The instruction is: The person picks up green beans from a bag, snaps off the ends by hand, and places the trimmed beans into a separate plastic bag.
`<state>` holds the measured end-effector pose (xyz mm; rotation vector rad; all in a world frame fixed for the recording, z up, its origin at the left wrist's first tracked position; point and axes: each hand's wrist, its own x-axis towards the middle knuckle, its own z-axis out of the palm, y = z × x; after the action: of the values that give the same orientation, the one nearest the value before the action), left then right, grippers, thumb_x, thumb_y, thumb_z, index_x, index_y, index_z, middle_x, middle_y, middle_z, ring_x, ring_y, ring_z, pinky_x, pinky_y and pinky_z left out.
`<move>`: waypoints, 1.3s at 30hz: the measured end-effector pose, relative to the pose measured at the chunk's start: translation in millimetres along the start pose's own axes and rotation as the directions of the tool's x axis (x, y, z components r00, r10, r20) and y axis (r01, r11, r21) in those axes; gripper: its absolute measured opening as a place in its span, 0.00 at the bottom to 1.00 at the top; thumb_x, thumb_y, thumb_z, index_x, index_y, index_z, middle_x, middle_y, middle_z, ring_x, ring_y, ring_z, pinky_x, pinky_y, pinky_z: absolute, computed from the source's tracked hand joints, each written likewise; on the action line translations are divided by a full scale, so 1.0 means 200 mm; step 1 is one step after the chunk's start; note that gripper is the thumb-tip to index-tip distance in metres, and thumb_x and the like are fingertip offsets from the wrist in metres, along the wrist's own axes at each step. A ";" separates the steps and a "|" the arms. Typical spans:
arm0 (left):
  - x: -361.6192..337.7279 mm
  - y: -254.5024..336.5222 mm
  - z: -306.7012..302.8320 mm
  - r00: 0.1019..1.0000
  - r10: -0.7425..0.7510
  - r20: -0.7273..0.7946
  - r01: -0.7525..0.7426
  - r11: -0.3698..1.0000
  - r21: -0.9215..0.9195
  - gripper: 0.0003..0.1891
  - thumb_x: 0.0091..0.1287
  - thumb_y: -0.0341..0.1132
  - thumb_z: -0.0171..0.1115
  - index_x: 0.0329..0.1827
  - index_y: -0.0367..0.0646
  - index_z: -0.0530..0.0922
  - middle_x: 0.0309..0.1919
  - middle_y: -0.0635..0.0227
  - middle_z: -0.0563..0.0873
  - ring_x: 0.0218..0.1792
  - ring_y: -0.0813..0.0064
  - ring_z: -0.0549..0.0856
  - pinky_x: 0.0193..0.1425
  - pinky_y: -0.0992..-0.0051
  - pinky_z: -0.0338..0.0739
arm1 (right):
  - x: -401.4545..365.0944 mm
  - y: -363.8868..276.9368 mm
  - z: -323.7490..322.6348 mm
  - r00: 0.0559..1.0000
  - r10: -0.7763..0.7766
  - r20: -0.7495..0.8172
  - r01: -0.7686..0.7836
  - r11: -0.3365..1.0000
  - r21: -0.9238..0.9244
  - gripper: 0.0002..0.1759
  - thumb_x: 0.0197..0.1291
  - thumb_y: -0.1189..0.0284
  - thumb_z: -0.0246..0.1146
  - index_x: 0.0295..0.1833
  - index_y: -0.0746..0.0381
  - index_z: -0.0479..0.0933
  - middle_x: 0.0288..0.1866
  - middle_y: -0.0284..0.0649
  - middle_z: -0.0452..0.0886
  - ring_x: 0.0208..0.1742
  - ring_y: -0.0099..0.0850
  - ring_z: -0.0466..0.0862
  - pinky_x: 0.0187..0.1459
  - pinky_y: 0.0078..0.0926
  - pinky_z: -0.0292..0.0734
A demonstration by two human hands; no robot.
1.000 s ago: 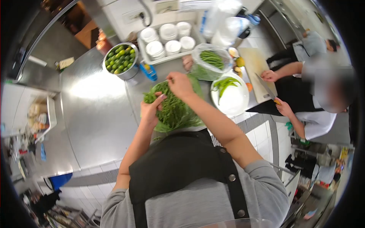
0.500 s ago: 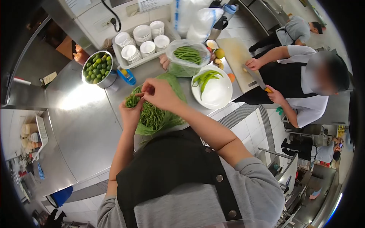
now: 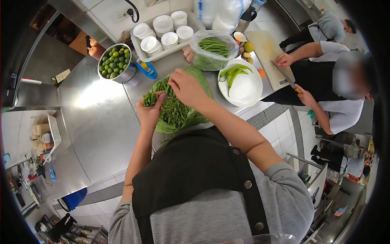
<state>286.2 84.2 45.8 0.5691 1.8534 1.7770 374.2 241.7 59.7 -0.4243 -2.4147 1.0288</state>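
My left hand (image 3: 148,114) is closed around a small bunch of green sprigs (image 3: 150,99), their tips bundled above the thumb. Just to its right, my right hand (image 3: 187,90) hovers over an open green plastic bag (image 3: 202,79), fingers curled together; whatever they pinch is hidden. Inside the bag lies a heap of thin green sprigs (image 3: 174,113), spread between and below both hands. A white bowl (image 3: 248,91) with several long green chilies (image 3: 232,77) stands right of the bag. Behind it, a clear bag holds green beans (image 3: 214,46).
A metal pot of green limes (image 3: 115,63) and a blue tape dispenser (image 3: 148,71) stand at the back left. A rack (image 3: 164,53) carries stacked white dishes. At right, a co-worker holds a knife (image 3: 284,74) over a cutting board (image 3: 266,51).
My right hand has drawn away from the bunch in my left hand, moving right over the bag. The left hand keeps its hold. The whole view has shifted slightly.
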 end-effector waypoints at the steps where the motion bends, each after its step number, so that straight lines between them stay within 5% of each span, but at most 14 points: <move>1: -0.01 0.01 0.00 1.000 -0.010 0.004 0.010 1.000 0.005 0.06 0.69 0.25 0.70 0.44 0.31 0.88 0.31 0.64 0.92 0.21 0.86 0.79 0.26 0.82 0.74 | 0.00 0.04 0.02 1.000 0.010 -0.025 -0.011 1.000 -0.029 0.05 0.64 0.75 0.63 0.38 0.65 0.76 0.40 0.46 0.77 0.43 0.50 0.81 0.45 0.47 0.76; 3: -0.02 0.03 0.01 1.000 -0.020 0.004 0.020 1.000 -0.014 0.07 0.69 0.25 0.70 0.45 0.30 0.87 0.33 0.63 0.92 0.22 0.85 0.79 0.27 0.82 0.74 | 0.00 0.13 0.03 0.997 0.025 -0.076 -0.032 0.995 -0.090 0.03 0.62 0.78 0.64 0.38 0.65 0.76 0.37 0.45 0.76 0.39 0.50 0.79 0.41 0.45 0.74; 6: -0.03 0.05 0.00 0.999 -0.028 -0.024 0.026 0.997 -0.074 0.07 0.70 0.26 0.70 0.47 0.31 0.87 0.34 0.62 0.92 0.23 0.85 0.80 0.28 0.82 0.75 | -0.07 0.19 0.03 0.995 0.043 0.088 -0.027 0.984 -0.175 0.04 0.62 0.78 0.65 0.42 0.63 0.79 0.40 0.42 0.81 0.38 0.45 0.82 0.41 0.42 0.76; 9: 0.00 0.04 -0.01 0.997 -0.040 -0.064 0.031 0.992 -0.126 0.08 0.71 0.27 0.69 0.47 0.31 0.86 0.35 0.61 0.92 0.24 0.84 0.81 0.30 0.82 0.76 | -0.10 0.16 0.02 0.924 0.103 0.369 -0.220 0.932 0.289 0.08 0.63 0.76 0.68 0.48 0.63 0.82 0.41 0.38 0.85 0.36 0.32 0.84 0.39 0.33 0.77; 12: 0.02 0.04 -0.01 0.997 -0.044 -0.066 0.034 0.988 -0.149 0.08 0.72 0.28 0.69 0.47 0.31 0.86 0.36 0.61 0.92 0.25 0.83 0.81 0.32 0.81 0.76 | -0.10 0.02 -0.01 0.741 0.215 0.636 -0.626 0.563 0.539 0.14 0.66 0.71 0.70 0.53 0.64 0.82 0.40 0.37 0.88 0.34 0.21 0.82 0.36 0.24 0.76; 18: 0.03 0.07 0.01 0.987 0.005 -0.163 -0.029 0.988 -0.149 0.10 0.72 0.30 0.69 0.50 0.31 0.86 0.40 0.62 0.92 0.27 0.83 0.81 0.33 0.81 0.74 | -0.17 0.05 0.07 0.778 0.296 0.555 -0.567 0.710 0.417 0.13 0.68 0.66 0.70 0.45 0.67 0.85 0.30 0.35 0.86 0.28 0.18 0.78 0.32 0.21 0.73; 24: 0.03 0.03 0.02 0.935 0.036 -0.354 -0.116 0.972 -0.207 0.12 0.73 0.32 0.69 0.52 0.32 0.85 0.41 0.60 0.91 0.27 0.84 0.80 0.33 0.82 0.74 | -0.20 0.00 0.07 0.883 0.261 0.389 -0.406 0.841 0.358 0.13 0.65 0.66 0.69 0.37 0.67 0.85 0.27 0.40 0.86 0.25 0.27 0.81 0.32 0.30 0.74; 27: 0.03 0.03 0.01 0.919 0.047 -0.391 -0.143 0.965 -0.220 0.13 0.73 0.33 0.69 0.52 0.31 0.85 0.41 0.59 0.91 0.27 0.84 0.80 0.33 0.82 0.73 | -0.22 0.00 0.10 0.833 0.326 0.446 -0.504 0.779 0.373 0.11 0.65 0.68 0.69 0.37 0.67 0.85 0.26 0.41 0.85 0.26 0.28 0.81 0.32 0.31 0.74; 32: 0.02 0.04 0.01 0.939 0.040 -0.340 -0.115 0.972 -0.203 0.13 0.73 0.34 0.69 0.52 0.31 0.85 0.41 0.59 0.91 0.27 0.84 0.78 0.34 0.83 0.73 | -0.25 -0.08 0.12 0.955 0.161 0.250 -0.255 0.877 0.407 0.08 0.64 0.72 0.68 0.36 0.66 0.82 0.26 0.41 0.78 0.28 0.33 0.78 0.33 0.33 0.72; 35: 0.06 0.00 -0.03 0.950 -0.107 -0.294 0.000 0.939 -0.343 0.14 0.73 0.33 0.69 0.54 0.32 0.84 0.42 0.60 0.91 0.27 0.85 0.77 0.34 0.83 0.74 | -0.25 -0.15 0.08 0.984 0.013 0.180 -0.088 0.905 0.417 0.06 0.64 0.74 0.67 0.36 0.66 0.81 0.28 0.41 0.75 0.29 0.37 0.77 0.33 0.34 0.72; 39: 0.08 -0.07 -0.08 0.906 -0.410 -0.103 0.247 0.710 -0.659 0.15 0.73 0.33 0.69 0.58 0.35 0.82 0.44 0.65 0.90 0.29 0.86 0.76 0.33 0.84 0.74 | -0.25 -0.16 0.11 0.986 -0.151 0.075 0.096 0.869 0.486 0.05 0.64 0.74 0.67 0.38 0.65 0.80 0.31 0.41 0.76 0.31 0.40 0.77 0.35 0.36 0.74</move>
<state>264.1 81.4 31.4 -0.2473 1.2350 2.1077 401.3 184.3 54.4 -0.0351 -2.1327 1.5693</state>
